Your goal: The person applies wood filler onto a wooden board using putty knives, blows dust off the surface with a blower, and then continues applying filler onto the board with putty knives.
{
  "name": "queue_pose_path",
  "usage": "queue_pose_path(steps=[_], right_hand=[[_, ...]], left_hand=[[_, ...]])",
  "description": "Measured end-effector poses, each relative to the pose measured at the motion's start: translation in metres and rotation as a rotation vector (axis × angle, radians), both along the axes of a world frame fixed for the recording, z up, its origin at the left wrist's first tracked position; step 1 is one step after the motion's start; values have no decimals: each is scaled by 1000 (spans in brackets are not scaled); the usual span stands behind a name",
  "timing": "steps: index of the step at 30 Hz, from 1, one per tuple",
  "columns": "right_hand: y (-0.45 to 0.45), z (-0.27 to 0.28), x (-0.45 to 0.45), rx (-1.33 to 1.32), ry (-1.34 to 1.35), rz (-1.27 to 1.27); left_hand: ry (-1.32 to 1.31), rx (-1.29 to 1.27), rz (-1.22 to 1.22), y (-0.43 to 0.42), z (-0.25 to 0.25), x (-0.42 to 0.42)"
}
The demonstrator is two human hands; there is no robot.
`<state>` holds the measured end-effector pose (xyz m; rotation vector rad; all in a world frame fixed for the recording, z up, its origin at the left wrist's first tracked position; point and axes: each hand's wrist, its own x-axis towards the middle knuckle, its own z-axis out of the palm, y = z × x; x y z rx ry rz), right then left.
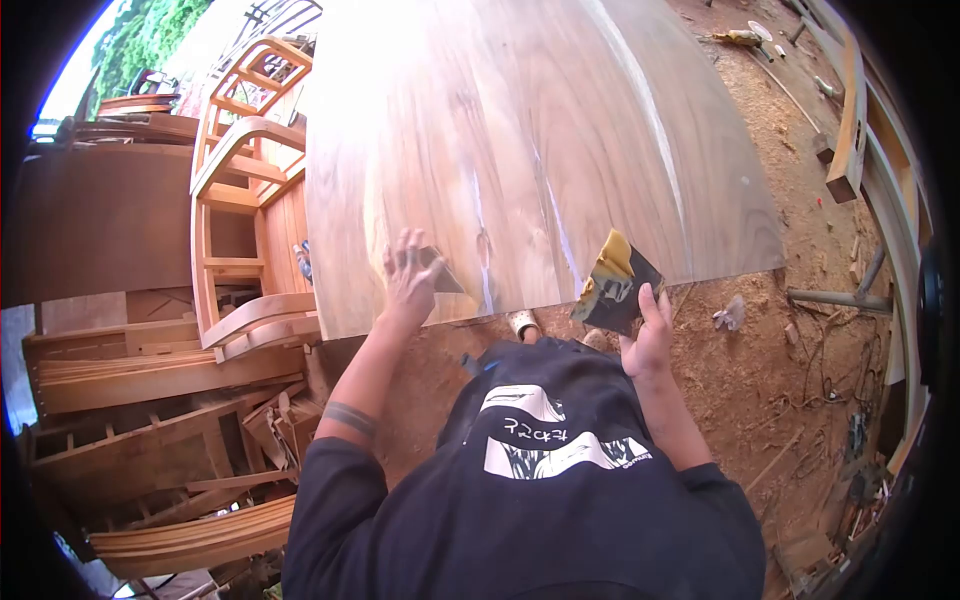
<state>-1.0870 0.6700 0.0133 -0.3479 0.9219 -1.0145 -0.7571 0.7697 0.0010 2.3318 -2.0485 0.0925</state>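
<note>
A broad wooden slab (pixel 530 150) with pale streaks in its grain lies in front of me. Near its front left edge, my left hand (pixel 410 280) rests on the surface, fingers over a small dark flat pad (pixel 440 272). My right hand (pixel 648 338) grips the lower right side of a dark flat plate (pixel 620 290), held at the slab's front edge. Yellowish paste (pixel 614 257) covers the upper part of this plate.
Wooden chair frames (pixel 232 180) stand against the slab's left side. Stacked boards (pixel 180 530) and offcuts lie at lower left. Sawdust (pixel 740 370) covers the ground at right, near a metal bar (pixel 840 299) and a long timber (pixel 848 130).
</note>
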Motion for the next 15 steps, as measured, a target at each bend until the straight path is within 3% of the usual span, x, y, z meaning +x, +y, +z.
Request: queue_pose_path(steps=[2, 6, 10, 13, 15], right_hand=[[3, -4, -2, -26, -37, -4], [7, -10, -5, -21, -58, -31], [9, -2, -1, 12, -17, -54], [7, -13, -3, -55, -34, -27], [5, -10, -2, -76, -20, -23]], left_hand=[[-16, -120, 176, 3, -4, 4], [577, 265, 577, 5, 2, 18], [692, 208, 102, 11, -11, 33], [687, 254, 317, -12, 1, 29], [441, 178, 203, -25, 9, 13]])
